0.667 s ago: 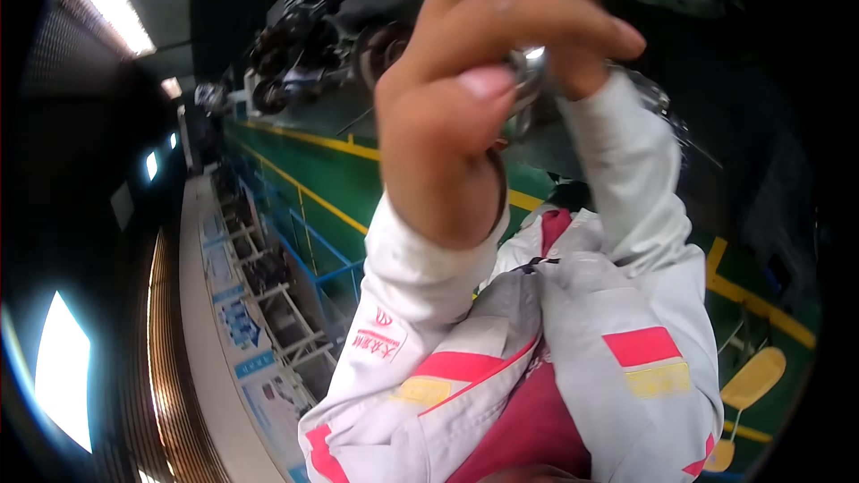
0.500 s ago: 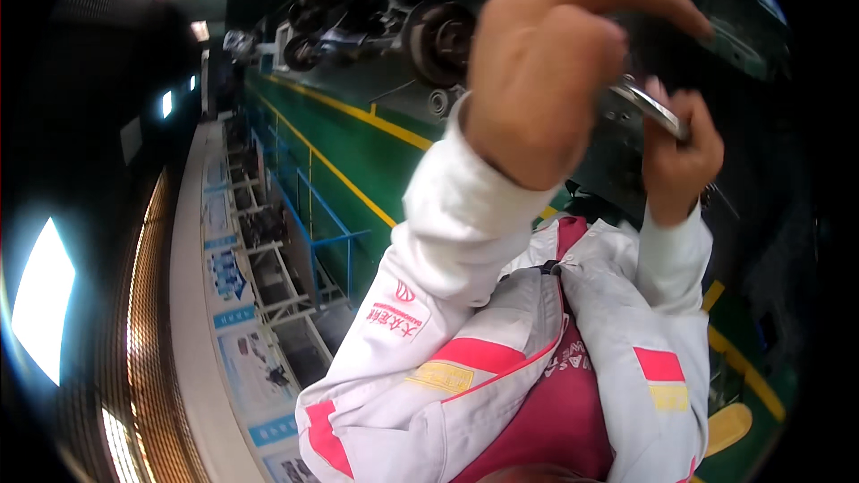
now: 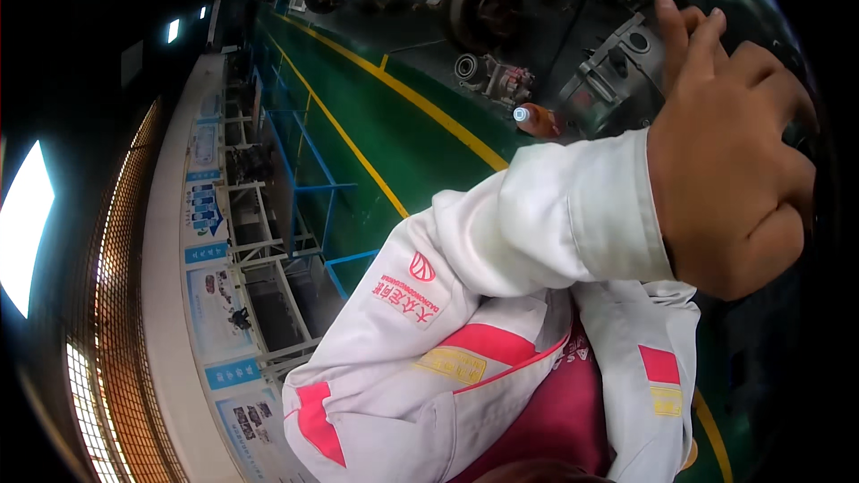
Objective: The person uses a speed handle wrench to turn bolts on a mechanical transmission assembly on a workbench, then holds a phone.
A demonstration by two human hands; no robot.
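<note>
My left hand is raised at the right, the back of it turned to view at the end of a white sleeve. Two of its fingers point up close together, and the others curl in. Whatever lies inside the curl is out of sight. Beside the fingertips, farther off, stands a grey metal housing. Behind the left wrist my right sleeve rises, but the right hand is covered by the left one. The shiny metal bar held earlier does not show.
An orange bottle with a pale cap lies near the housing. Beyond are a round bearing part and an axle with a wheel drum. Yellow lines mark the green floor. Blue railings and display boards run along the left.
My left hand has swung right and slightly down, now covering the place of my right hand. The right hand and its shiny metal bar have gone from sight. The bottle and housing have come into view.
</note>
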